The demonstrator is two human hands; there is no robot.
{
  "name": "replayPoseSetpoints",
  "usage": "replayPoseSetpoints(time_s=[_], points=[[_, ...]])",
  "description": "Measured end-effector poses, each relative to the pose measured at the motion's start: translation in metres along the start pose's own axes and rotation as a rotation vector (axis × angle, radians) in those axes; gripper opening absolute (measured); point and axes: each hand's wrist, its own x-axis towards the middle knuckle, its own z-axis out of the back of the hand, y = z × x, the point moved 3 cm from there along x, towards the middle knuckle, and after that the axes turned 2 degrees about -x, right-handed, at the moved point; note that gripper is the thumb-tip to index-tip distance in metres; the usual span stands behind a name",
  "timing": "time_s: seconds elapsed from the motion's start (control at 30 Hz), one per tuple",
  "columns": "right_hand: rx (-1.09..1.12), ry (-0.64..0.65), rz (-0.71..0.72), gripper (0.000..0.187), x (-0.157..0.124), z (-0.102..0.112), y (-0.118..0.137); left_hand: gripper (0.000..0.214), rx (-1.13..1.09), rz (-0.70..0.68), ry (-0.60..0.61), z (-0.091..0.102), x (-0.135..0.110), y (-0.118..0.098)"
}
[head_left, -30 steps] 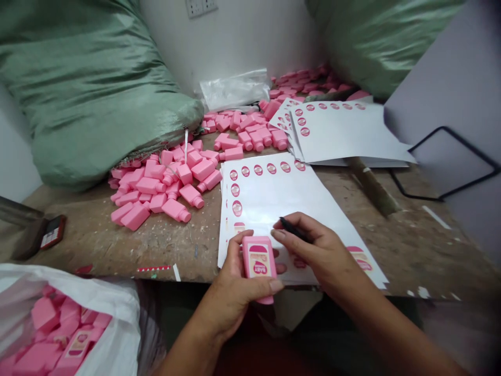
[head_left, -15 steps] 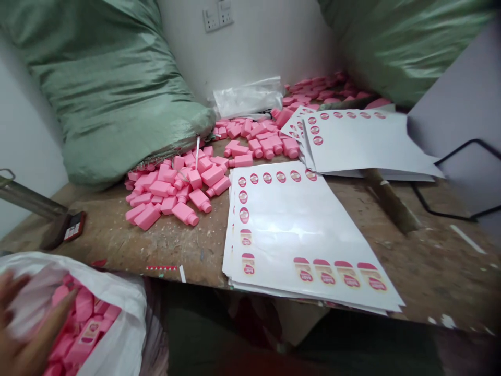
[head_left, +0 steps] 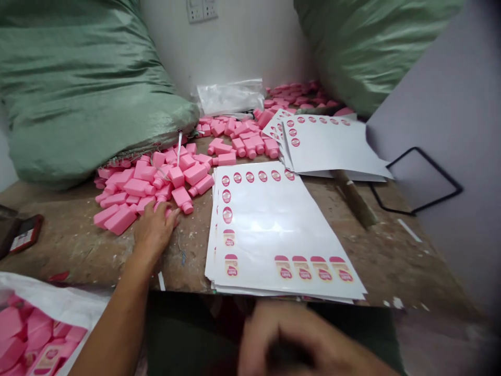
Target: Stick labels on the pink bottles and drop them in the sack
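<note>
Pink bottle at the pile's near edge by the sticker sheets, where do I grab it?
Pinch the pink bottle across its flat body, from above on the near side: it lies flat, pile behind, bare table in front, beside your left hand.

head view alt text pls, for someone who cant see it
A person's left hand touches a pile of pink bottles on a wooden table, beside stacked sticker sheets. The right hand is blurred at the bottom edge; green sacks lie behind.
</note>
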Motion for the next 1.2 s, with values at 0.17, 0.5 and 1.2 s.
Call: replayPoseSetpoints(time_s=[0.17, 0.5, 1.2], points=[[-0.267, -0.383, -0.069, 0.028, 0.031, 0.035, -0.033, 0.026, -0.03, 0.079, -0.075, 0.01, -0.016, 0.008], [-0.704, -0.422, -0.105, 0.026, 0.042, 0.035, -0.049, 0.047, -1.794, 0.617, 0.566, -0.014, -0.081, -0.083], [-1.266, -0.623, 0.157, 0.017, 0.054, 0.026, -0.044, 0.048, -1.848, 0.631, 0.532, -0.043, -0.081, -0.092]])
